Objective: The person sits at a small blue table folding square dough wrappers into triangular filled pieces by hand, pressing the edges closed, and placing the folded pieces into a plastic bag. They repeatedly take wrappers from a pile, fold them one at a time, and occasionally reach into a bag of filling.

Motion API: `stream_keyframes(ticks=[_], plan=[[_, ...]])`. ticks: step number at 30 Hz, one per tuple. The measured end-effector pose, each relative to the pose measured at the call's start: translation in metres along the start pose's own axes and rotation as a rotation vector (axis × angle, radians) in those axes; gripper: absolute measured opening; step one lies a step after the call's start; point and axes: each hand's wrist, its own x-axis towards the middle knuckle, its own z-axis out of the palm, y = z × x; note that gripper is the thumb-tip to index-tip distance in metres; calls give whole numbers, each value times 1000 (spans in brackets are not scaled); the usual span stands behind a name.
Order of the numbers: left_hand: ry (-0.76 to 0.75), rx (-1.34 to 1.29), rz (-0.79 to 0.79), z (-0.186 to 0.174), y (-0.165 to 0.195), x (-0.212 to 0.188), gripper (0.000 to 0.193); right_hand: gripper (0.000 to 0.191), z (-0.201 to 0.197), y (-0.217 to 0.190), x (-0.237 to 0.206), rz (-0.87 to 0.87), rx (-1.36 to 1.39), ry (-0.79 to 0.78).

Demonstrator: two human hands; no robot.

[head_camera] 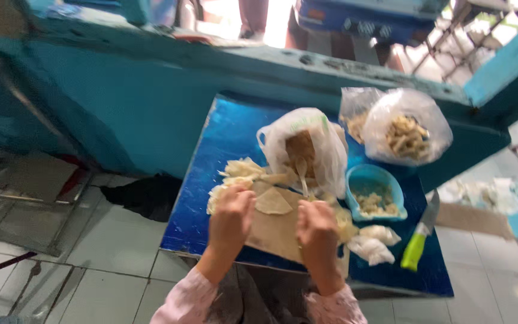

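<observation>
Wrapper between both hands' fingers

A single head-worn camera is looking steeply down from above and behind the person's own hands, facing forward over a small blue table toward a teal wall. The table is filling the middle of the frame at arm's length; the left hand and right hand are entering from the bottom centre. The tiled floor is showing at lower left, and a brighter space beyond the wall is showing along the top edge. The frame is slightly tilted and blurred.
</observation>
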Motion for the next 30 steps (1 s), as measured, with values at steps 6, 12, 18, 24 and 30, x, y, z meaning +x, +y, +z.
stream_keyframes(ticks=[6,12,18,24,30], plan=[[17,-185,-143,-31,23,-44,14,25,-47,62,-9,56,-334,-97],[-320,-614,-488,1,37,-63,20,19,-38,94,-18,551,538,-99],[-479,-1412,-793,77,40,-51,36,26,-27,74,-25,561,809,-189],[-379,-1256,-567,102,39,-49,28,22,-28,83,-34,691,941,-138],[-193,-627,-155,100,59,-42,21,17,-39,115,-30,760,1235,143]])
